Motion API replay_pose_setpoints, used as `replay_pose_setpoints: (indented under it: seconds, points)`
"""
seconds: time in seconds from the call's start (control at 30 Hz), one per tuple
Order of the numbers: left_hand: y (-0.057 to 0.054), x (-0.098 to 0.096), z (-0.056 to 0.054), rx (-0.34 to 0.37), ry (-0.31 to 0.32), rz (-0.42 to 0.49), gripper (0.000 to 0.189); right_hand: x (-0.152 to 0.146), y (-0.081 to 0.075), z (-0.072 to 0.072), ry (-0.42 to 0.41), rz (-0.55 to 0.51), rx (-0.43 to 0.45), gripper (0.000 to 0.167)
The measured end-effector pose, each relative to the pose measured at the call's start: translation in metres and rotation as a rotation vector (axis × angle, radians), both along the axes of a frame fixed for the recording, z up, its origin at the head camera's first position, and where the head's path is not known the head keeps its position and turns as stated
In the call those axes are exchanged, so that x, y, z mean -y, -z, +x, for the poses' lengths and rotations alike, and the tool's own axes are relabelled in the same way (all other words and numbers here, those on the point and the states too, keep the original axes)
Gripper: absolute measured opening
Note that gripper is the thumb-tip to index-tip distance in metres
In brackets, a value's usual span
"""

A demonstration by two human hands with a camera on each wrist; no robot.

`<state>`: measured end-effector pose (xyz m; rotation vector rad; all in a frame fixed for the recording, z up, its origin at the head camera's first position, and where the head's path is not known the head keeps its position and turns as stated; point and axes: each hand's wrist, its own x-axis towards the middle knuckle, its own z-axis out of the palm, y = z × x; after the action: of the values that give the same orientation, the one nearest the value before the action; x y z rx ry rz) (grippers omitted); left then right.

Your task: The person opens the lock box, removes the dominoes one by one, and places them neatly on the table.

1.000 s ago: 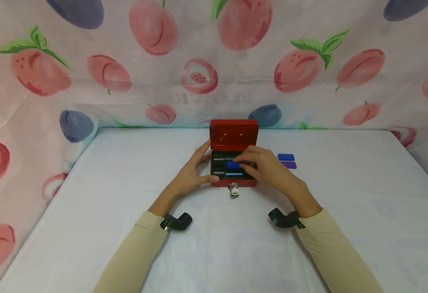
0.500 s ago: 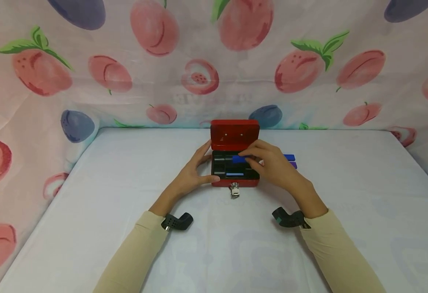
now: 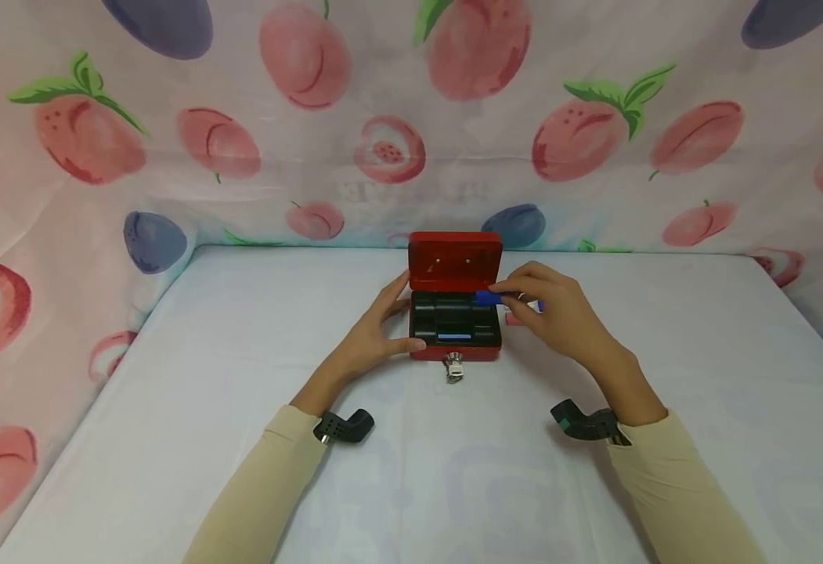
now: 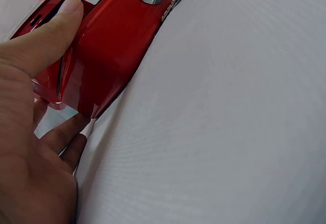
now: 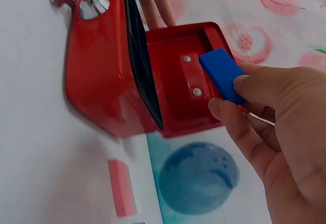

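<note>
A red cash box (image 3: 478,354) stands at the back of the table, its lid (image 3: 455,260) raised and its black tray (image 3: 425,317) showing. My left hand (image 3: 367,338) holds the box's left side, thumb over the front corner and fingers reaching round toward the back. My right hand (image 3: 566,317) pinches a small flat blue block (image 5: 222,75) between thumb and fingers, above the tray's back right corner. In the right wrist view the block overlaps the inside of the lid. A light blue strip (image 3: 455,336) lies in the tray's front part.
Keys hang from the lock (image 3: 455,365) on the box's front. A pink block (image 5: 122,187) lies on the white-covered table (image 3: 411,486) right of the box. Part of a blue piece (image 3: 541,305) shows behind the right hand. A fruit-print cloth (image 3: 383,196) hangs behind.
My right hand has lifted the blue block from the tray and moved it right and back. It now covers most of the pieces on the table. The left hand stays at the box.
</note>
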<state>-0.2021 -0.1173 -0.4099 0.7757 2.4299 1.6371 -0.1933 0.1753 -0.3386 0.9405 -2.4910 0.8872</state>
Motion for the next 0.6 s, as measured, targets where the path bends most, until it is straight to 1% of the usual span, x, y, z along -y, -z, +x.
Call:
replay_pose_setpoints:
  seconds: [0.2, 0.43, 0.6]
  points:
    - [0.0, 0.0, 0.001, 0.008, -0.004, 0.008, 0.103, -0.013, -0.002, 0.003, 0.046, 0.032, -0.02, 0.027]
    - [0.001, 0.0, 0.0, 0.017, -0.006, 0.002, 0.101, -0.026, -0.001, 0.005, 0.054, 0.012, -0.024, 0.03]
    - [0.001, -0.001, -0.001, 0.01, -0.009, -0.004, 0.101, -0.034, 0.002, 0.008, 0.079, -0.003, 0.016, 0.032]
